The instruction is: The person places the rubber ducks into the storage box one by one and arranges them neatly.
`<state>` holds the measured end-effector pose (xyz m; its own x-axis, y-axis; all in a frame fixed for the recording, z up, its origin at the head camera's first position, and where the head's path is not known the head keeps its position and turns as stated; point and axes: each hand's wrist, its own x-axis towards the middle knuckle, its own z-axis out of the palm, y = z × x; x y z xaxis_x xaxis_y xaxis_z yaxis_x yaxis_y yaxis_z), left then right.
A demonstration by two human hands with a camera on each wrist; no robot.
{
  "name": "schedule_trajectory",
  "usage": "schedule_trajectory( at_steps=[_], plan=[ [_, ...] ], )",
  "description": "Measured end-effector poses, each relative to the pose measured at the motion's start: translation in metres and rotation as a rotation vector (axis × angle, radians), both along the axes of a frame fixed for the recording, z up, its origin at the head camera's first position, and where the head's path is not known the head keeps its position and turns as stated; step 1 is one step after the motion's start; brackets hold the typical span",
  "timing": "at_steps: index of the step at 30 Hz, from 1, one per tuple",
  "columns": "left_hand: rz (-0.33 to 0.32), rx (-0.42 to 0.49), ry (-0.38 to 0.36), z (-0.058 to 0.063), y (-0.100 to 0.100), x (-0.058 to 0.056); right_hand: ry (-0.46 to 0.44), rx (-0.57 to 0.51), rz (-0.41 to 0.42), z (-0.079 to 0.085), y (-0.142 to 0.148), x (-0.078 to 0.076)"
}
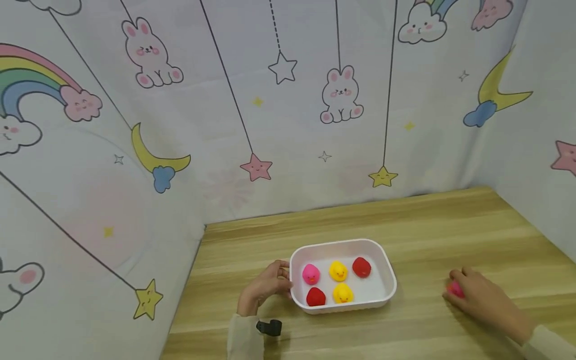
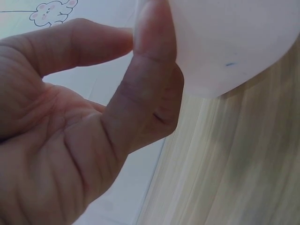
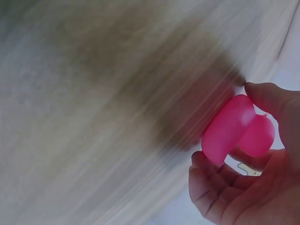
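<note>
A white tray (image 1: pixel 387 295) sits on the wooden table with several small rubber ducks in it. Among them are a pink duck (image 1: pixel 311 274), two yellow ducks (image 1: pixel 338 271), and two plain-looking red toys (image 1: pixel 361 267). At the tray's left end, the curled fingers of my left hand (image 1: pixel 272 282) hold its rim; the left wrist view has this hand (image 2: pixel 108 93) against the tray's pale outer wall (image 2: pixel 225 42). Out to the right, my right hand (image 1: pixel 481 300) grips another pink rubber duck (image 3: pixel 229 126) between thumb and fingers, close over the table. From above, the hand mostly hides this duck.
The wood-grain table (image 1: pixel 423 240) runs back to a white cloth backdrop (image 1: pixel 292 125) printed with rabbits, stars and moons. Cloth also stands along the left and right sides. A black band piece (image 1: pixel 270 328) is on the left wrist.
</note>
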<state>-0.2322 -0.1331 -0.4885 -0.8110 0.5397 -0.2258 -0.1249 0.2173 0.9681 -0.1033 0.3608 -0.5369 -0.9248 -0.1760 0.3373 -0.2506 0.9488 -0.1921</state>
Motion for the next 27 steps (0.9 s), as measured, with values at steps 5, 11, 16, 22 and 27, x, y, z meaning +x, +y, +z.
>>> schedule_trajectory(
  at_steps=[5,11,16,22,27],
  plan=[
    [0.002,0.003,-0.002,-0.001,-0.001,0.001,0.027,-0.035,0.017,0.0,0.002,-0.003],
    [0.003,0.0,0.004,-0.002,0.0,0.001,0.161,-0.073,0.119,0.001,0.0,-0.016],
    [-0.002,-0.007,0.009,-0.002,0.001,0.0,0.232,-0.124,0.198,0.007,-0.003,-0.031],
    [0.004,-0.022,0.017,-0.002,0.0,0.0,0.227,-0.275,0.287,0.022,-0.013,-0.041],
    [0.001,-0.015,0.005,-0.003,0.0,-0.001,0.158,-0.447,0.339,0.035,-0.025,-0.045]
  ],
)
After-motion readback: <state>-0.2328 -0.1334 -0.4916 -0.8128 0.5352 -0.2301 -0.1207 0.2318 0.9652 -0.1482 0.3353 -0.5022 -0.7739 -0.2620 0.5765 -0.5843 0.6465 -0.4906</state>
